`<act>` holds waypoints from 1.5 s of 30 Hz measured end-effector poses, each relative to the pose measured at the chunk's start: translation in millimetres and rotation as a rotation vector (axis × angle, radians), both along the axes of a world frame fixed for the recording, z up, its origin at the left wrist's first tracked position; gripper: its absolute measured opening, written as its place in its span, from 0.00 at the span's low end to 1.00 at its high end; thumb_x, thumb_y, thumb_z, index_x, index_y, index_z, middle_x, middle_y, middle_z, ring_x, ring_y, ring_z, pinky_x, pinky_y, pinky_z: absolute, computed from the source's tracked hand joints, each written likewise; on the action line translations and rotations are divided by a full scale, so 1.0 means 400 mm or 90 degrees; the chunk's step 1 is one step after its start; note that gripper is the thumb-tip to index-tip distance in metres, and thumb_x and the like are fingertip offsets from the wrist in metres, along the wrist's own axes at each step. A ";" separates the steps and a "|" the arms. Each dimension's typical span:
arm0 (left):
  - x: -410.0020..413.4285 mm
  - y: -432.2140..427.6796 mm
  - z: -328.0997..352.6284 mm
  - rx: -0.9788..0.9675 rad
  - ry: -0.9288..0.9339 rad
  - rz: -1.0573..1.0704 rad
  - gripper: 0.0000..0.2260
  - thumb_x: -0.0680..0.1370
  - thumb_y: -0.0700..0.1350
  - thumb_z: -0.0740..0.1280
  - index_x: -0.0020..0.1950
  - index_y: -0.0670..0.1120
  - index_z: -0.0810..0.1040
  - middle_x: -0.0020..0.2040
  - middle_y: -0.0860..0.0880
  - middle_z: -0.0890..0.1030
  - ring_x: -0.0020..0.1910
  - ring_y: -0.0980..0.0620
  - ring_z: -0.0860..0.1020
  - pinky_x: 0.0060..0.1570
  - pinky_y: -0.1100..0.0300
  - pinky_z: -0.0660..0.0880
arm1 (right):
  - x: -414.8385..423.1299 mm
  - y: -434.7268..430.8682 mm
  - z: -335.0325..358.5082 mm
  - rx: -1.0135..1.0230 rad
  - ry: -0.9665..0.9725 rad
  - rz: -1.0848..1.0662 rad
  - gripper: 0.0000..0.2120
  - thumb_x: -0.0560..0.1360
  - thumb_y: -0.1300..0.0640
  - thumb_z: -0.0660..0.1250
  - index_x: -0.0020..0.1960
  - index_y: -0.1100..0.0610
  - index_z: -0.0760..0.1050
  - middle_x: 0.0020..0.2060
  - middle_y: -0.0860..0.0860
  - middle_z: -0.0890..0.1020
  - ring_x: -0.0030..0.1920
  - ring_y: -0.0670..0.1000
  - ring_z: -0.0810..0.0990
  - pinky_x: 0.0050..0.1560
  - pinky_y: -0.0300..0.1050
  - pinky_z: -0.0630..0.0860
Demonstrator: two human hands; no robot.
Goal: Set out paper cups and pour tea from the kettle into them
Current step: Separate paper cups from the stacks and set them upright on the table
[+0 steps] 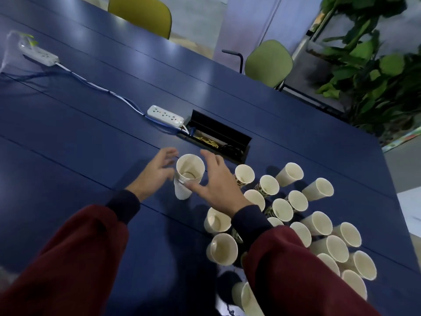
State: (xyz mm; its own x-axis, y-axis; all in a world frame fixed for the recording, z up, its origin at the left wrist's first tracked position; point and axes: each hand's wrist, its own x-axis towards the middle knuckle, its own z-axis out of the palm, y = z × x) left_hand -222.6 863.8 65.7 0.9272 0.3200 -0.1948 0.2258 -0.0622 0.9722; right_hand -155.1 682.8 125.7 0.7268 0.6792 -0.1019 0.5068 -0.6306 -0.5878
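The cup stack is flanked by the left hand and right hand, fingers spread, probably so another cup can be freed.

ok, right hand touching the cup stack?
Cannot tell. Head view: right hand thumb overlaps the cup stack, fingers spread, but blur hides contact or gap.

Cream paper cups, navy table, maroon sleeves
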 end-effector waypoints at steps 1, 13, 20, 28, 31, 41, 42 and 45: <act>-0.008 -0.002 -0.022 0.010 0.021 -0.019 0.37 0.58 0.49 0.66 0.69 0.49 0.68 0.69 0.49 0.73 0.69 0.49 0.71 0.62 0.50 0.74 | -0.001 0.011 -0.008 -0.008 0.008 -0.009 0.43 0.73 0.46 0.75 0.80 0.54 0.56 0.71 0.56 0.67 0.70 0.56 0.69 0.62 0.41 0.64; 0.058 -0.018 -0.111 0.030 0.050 -0.121 0.34 0.60 0.56 0.81 0.64 0.62 0.74 0.54 0.57 0.84 0.54 0.56 0.82 0.55 0.48 0.80 | 0.021 0.081 -0.055 -0.007 0.055 -0.134 0.32 0.74 0.45 0.74 0.73 0.53 0.67 0.65 0.54 0.76 0.64 0.55 0.74 0.65 0.50 0.69; 0.096 -0.003 -0.110 0.004 0.044 -0.149 0.25 0.66 0.50 0.80 0.60 0.56 0.75 0.51 0.54 0.84 0.48 0.54 0.83 0.51 0.51 0.82 | 0.082 0.057 -0.091 0.020 0.190 -0.236 0.32 0.76 0.32 0.63 0.69 0.54 0.75 0.61 0.50 0.82 0.61 0.52 0.79 0.65 0.55 0.75; 0.102 0.021 -0.139 -0.021 0.064 -0.192 0.28 0.73 0.55 0.76 0.71 0.59 0.70 0.55 0.55 0.84 0.53 0.56 0.82 0.53 0.56 0.78 | 0.099 0.062 -0.132 -0.009 0.229 -0.209 0.22 0.82 0.39 0.58 0.64 0.53 0.76 0.59 0.51 0.82 0.59 0.53 0.80 0.64 0.54 0.74; 0.102 0.010 -0.144 -0.007 0.084 -0.199 0.26 0.73 0.55 0.76 0.68 0.58 0.73 0.54 0.55 0.84 0.51 0.57 0.82 0.51 0.60 0.76 | 0.102 0.044 -0.146 0.009 0.104 -0.203 0.09 0.82 0.51 0.63 0.56 0.54 0.80 0.54 0.52 0.81 0.55 0.52 0.78 0.61 0.52 0.73; 0.106 0.013 -0.135 -0.009 0.072 -0.169 0.24 0.70 0.57 0.77 0.64 0.59 0.76 0.53 0.53 0.85 0.51 0.53 0.84 0.56 0.49 0.80 | 0.122 0.053 -0.118 0.045 0.048 -0.168 0.07 0.81 0.56 0.65 0.48 0.56 0.81 0.42 0.50 0.84 0.45 0.52 0.81 0.52 0.55 0.77; 0.106 0.016 -0.134 -0.004 0.074 -0.165 0.25 0.68 0.59 0.76 0.64 0.59 0.76 0.53 0.54 0.85 0.51 0.53 0.84 0.56 0.48 0.80 | 0.123 0.055 -0.119 0.047 0.047 -0.169 0.07 0.81 0.55 0.65 0.47 0.56 0.80 0.41 0.50 0.84 0.44 0.52 0.81 0.51 0.55 0.78; 0.104 0.019 -0.127 0.019 0.086 -0.162 0.26 0.68 0.62 0.76 0.64 0.60 0.75 0.53 0.55 0.84 0.50 0.55 0.83 0.53 0.52 0.80 | 0.136 0.055 -0.120 0.065 0.042 -0.192 0.08 0.81 0.55 0.64 0.45 0.54 0.78 0.37 0.50 0.84 0.40 0.53 0.82 0.47 0.57 0.80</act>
